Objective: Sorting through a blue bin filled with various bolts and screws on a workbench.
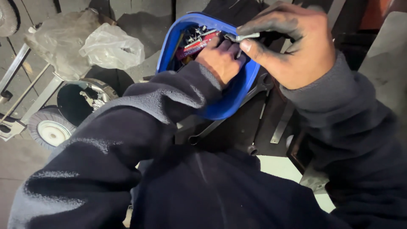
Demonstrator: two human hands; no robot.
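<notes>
At the upper centre of the frame a blue plastic tub [237, 91] sits tilted toward the camera, its open mouth showing a jumble of screws and small metal hardware [198, 36] with a red packet among them. The left hand [221, 59] reaches into the tub from the lower left, knuckles up, fingers curled down among the contents; what they grip, if anything, is hidden. The right hand [296, 46], blackened with grime, hovers over the tub's upper right rim and pinches a small silvery metal piece [242, 37] between thumb and forefinger, the other fingers loosely bent. That piece lies with its long axis roughly level, pointing left toward the tub's interior, just above the left hand's fingers and touching only the right. Both hands are close together, the right one being the nearer to the piece. Below the tub a long spanner [220, 123] slants toward the lower left. At the upper left lie crumpled clear plastic bags [111, 47], and at the left edge a small white wheel [51, 131].
</notes>
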